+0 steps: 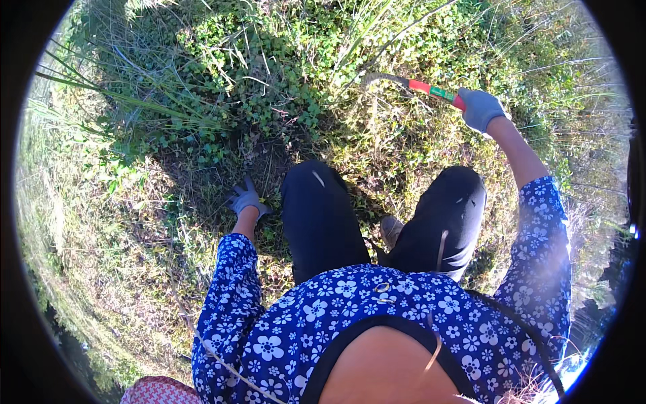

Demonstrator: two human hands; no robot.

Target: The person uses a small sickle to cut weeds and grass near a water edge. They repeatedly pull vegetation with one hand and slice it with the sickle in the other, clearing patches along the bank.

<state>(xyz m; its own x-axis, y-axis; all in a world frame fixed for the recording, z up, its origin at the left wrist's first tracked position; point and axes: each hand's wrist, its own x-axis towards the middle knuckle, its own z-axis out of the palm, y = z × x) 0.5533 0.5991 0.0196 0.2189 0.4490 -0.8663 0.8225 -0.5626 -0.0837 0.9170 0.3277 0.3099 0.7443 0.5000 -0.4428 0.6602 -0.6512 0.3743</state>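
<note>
My right hand (482,111), in a grey glove, grips the red end of a sickle (420,86). Red and green bands cover the handle, and its curved, dirty blade points left over the ground plants, the tip blurred among dry stems. In the shade beside my left knee is my left hand (247,199), gloved in the same grey. Its fingers are spread, low over or on the ground; contact is unclear. Dense leafy ground cover (282,86) grows ahead of both hands.
My knees in dark trousers (323,217) are bent between the hands, with a shoe (391,230) behind them. Long grass blades (136,103) lean in from the left. A thin dark stem (398,38) slants above the sickle. A red-and-white patterned item (159,391) shows at lower left.
</note>
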